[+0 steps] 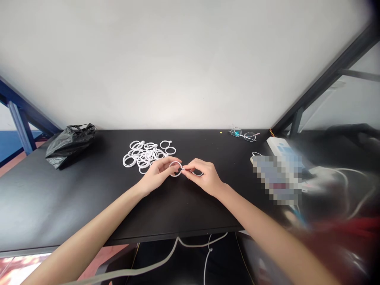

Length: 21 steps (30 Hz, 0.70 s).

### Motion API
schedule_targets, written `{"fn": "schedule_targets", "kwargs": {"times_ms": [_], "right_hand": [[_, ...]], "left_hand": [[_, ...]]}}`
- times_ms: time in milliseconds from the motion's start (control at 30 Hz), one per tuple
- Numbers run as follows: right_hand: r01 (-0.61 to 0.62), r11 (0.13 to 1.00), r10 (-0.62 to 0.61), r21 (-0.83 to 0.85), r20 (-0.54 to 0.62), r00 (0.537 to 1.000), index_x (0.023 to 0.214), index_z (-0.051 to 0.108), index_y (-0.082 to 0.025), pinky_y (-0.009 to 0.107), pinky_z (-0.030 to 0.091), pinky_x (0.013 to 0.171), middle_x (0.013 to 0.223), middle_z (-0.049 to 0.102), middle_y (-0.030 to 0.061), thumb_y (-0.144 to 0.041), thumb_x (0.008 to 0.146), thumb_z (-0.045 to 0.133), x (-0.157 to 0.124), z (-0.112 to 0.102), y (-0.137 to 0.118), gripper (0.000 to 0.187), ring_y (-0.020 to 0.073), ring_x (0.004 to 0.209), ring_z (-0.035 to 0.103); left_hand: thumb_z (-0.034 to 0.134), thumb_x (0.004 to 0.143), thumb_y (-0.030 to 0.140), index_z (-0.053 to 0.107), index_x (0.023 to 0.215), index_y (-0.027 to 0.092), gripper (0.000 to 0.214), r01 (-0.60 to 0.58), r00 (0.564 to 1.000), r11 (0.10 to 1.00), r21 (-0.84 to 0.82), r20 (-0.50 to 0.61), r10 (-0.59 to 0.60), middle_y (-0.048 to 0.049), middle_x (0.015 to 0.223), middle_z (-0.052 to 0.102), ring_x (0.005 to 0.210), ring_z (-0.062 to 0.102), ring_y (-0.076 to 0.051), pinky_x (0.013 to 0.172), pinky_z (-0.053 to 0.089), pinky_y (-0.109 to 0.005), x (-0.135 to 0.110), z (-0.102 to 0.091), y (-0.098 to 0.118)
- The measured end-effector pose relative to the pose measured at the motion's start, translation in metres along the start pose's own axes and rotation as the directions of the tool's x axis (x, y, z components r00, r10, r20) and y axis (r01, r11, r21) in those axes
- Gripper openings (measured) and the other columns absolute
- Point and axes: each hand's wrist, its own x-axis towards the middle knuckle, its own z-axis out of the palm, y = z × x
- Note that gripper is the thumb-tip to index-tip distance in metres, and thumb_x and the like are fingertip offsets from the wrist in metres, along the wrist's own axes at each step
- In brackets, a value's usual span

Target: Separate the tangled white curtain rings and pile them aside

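My left hand (162, 171) is closed on a thin white ring (175, 176), thumb and fingers on its left side. My right hand (203, 174) pinches at that ring's right edge, where a small white joint shows between the fingertips. Part of a second white ring (198, 173) shows beneath the right-hand fingers; whether the two are linked I cannot tell. Just beyond my left hand lies a loose heap of white rings (144, 158), several with small round knobs on their edges. Both hands hover low over the black table (178, 209).
A crumpled black plastic bag (71, 144) sits at the back left. Eyeglasses (243, 133) lie at the back right. Farther right are a white box (282, 148), a pixelated object (277, 182) and blurred clutter. A pale cable (154, 264) hangs before the table's front edge.
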Motion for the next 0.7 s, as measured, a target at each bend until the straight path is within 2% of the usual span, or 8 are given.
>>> {"fn": "schedule_targets", "kwargs": {"times_ms": [133, 267, 433, 567, 700], "right_hand": [[-0.131, 0.990, 0.131, 0.059, 0.006, 0.991, 0.085, 0.069, -0.022, 0.029, 0.053, 0.064, 0.077, 0.070, 0.0022, -0.031, 0.090, 0.063, -0.0015, 0.0004, -0.0033, 0.013, 0.0161, 0.069, 0.065], [-0.234, 0.960, 0.232, 0.153, 0.031, 0.972, 0.084, 0.069, -0.021, 0.031, 0.055, 0.069, 0.081, 0.072, 0.0032, -0.033, 0.090, 0.063, -0.0016, 0.0020, -0.0068, 0.016, 0.0179, 0.074, 0.069], [-0.291, 0.908, 0.298, 0.301, 0.021, 0.954, 0.081, 0.066, -0.019, 0.030, 0.055, 0.070, 0.079, 0.072, 0.0028, -0.035, 0.087, 0.066, -0.0005, 0.0038, -0.0060, 0.017, 0.0173, 0.074, 0.070], [-0.336, 0.867, 0.347, 0.369, 0.037, 0.937, 0.080, 0.062, -0.018, 0.027, 0.055, 0.066, 0.075, 0.069, 0.0021, -0.040, 0.086, 0.067, 0.0001, 0.0046, -0.0052, 0.024, 0.0149, 0.068, 0.067], [-0.375, 0.883, 0.346, 0.281, 0.146, 0.927, 0.076, 0.054, -0.019, 0.022, 0.045, 0.051, 0.065, 0.061, -0.0017, -0.047, 0.093, 0.056, -0.0008, 0.0053, -0.0066, 0.033, 0.0094, 0.051, 0.055]], "left_hand": [[0.066, 0.085, 0.039, 0.062, 0.111, 0.018, 0.034, -0.085, 0.995, 0.993, 0.086, 0.056, 0.080, -0.0029, 0.084, 0.064, 0.075, 0.059, -0.015, 0.072, 0.052, -0.029, -0.0018, 0.0015, -0.0015], [0.068, 0.084, 0.041, 0.062, 0.107, 0.017, 0.034, -0.057, 0.996, 0.980, 0.190, 0.079, 0.043, -0.0001, 0.076, 0.061, 0.065, 0.055, -0.012, 0.066, 0.049, -0.026, -0.0032, 0.0011, -0.0019], [0.062, 0.088, 0.045, 0.061, 0.109, 0.018, 0.035, -0.058, 0.993, 0.962, 0.267, 0.117, 0.027, -0.0002, 0.078, 0.063, 0.062, 0.059, -0.012, 0.061, 0.047, -0.025, -0.0053, -0.0013, -0.0012], [0.059, 0.089, 0.047, 0.060, 0.106, 0.017, 0.034, -0.032, 0.992, 0.966, 0.255, 0.128, -0.001, -0.0007, 0.077, 0.064, 0.060, 0.058, -0.011, 0.060, 0.048, -0.025, -0.0059, -0.0009, -0.0017], [0.060, 0.089, 0.046, 0.060, 0.100, 0.016, 0.032, -0.014, 0.991, 0.989, 0.148, 0.134, -0.006, 0.0009, 0.072, 0.060, 0.057, 0.053, -0.010, 0.056, 0.047, -0.023, -0.0045, 0.0000, -0.0013]]}}
